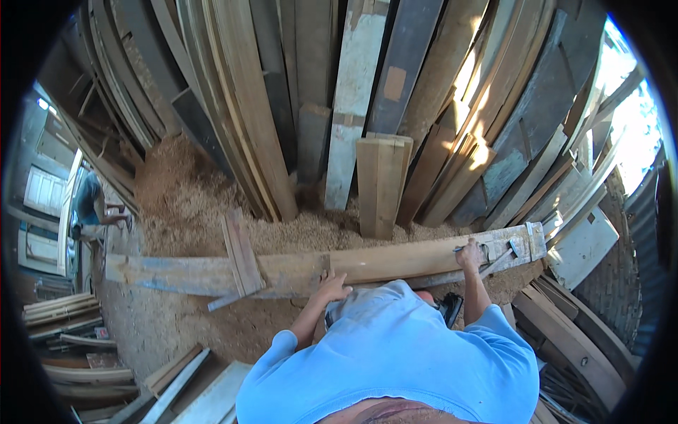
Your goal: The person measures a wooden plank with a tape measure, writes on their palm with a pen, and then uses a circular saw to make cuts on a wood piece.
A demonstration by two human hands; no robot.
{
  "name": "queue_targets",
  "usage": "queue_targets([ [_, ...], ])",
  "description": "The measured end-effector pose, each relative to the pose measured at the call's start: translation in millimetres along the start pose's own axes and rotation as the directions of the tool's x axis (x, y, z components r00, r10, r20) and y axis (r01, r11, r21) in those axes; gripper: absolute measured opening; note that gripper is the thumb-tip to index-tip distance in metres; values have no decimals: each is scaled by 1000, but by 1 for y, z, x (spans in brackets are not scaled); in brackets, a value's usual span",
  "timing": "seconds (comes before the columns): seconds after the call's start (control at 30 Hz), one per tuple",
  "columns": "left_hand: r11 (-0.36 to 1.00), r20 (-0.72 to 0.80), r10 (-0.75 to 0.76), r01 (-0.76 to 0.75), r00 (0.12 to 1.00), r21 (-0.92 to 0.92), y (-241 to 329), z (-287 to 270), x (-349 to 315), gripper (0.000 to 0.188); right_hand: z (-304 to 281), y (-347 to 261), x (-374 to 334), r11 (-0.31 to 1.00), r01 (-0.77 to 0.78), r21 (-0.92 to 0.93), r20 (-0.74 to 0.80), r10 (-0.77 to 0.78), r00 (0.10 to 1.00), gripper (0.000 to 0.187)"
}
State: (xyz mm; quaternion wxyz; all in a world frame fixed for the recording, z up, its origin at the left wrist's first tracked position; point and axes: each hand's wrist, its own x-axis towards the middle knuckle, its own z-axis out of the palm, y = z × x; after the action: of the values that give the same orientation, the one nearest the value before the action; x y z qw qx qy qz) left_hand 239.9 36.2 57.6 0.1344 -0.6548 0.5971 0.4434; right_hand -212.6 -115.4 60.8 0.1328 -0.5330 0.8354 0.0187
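Note:
A long pale wooden board (395, 261) lies crosswise in front of me on a worn plank bench (183, 272). My left hand (332, 288) rests at the board's near edge, fingers apart, holding nothing. Farther right, my right hand (468, 256) is closed over the board. A thin, dark, pencil-like stick (458, 249) pokes out of its left side; its exact kind is too small to tell. Just right of this hand lies a hammer-like tool (512, 249) with a slim handle. A small dark rounded object (484, 251) sits between them, partly hidden by the hand.
Tall planks (357, 92) lean in a row behind the bench. Wood shavings (187, 194) are heaped at their feet. A short board (241, 254) lies across the bench's left part. Lumber stacks (70, 339) flank me. Another person (88, 201) is far left.

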Motion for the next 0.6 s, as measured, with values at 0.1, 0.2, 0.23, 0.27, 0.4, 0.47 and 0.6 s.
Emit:
queue_targets([
  [0.1, 993, 61, 43, -50, 997, 105, 2, -19, 7, 77, 11, 23, 20, 972, -221, 83, 125, 210, 970, 61],
  [0.2, 991, 106, 58, -71, 993, 117, 3, -16, 32, 78, -12, 15, 18, 960, -256, 117, 140, 239, 961, 67],
  [0.23, 988, 143, 59, -78, 988, 133, 16, -23, 41, 79, 23, 58, 40, 977, -185, 106, 77, 178, 981, 72],
  [0.27, 986, 190, 60, -88, 980, 144, 27, -27, 49, 80, 58, 97, 62, 990, -120, 79, 20, 119, 993, 77],
  [0.4, 999, 191, 37, -43, 981, 24, 49, -35, 41, 83, 54, 81, 81, 977, -130, 168, 123, 110, 986, 84],
  [0.47, 996, 145, -34, 22, 989, 86, 59, -24, 44, 84, 73, 100, 96, 971, -135, 195, 103, 116, 988, 84],
  [0.6, 993, 124, -121, 121, 985, 4, 68, -20, 53, 88, 76, 102, 108, 980, -171, 98, 150, 156, 976, 83],
])
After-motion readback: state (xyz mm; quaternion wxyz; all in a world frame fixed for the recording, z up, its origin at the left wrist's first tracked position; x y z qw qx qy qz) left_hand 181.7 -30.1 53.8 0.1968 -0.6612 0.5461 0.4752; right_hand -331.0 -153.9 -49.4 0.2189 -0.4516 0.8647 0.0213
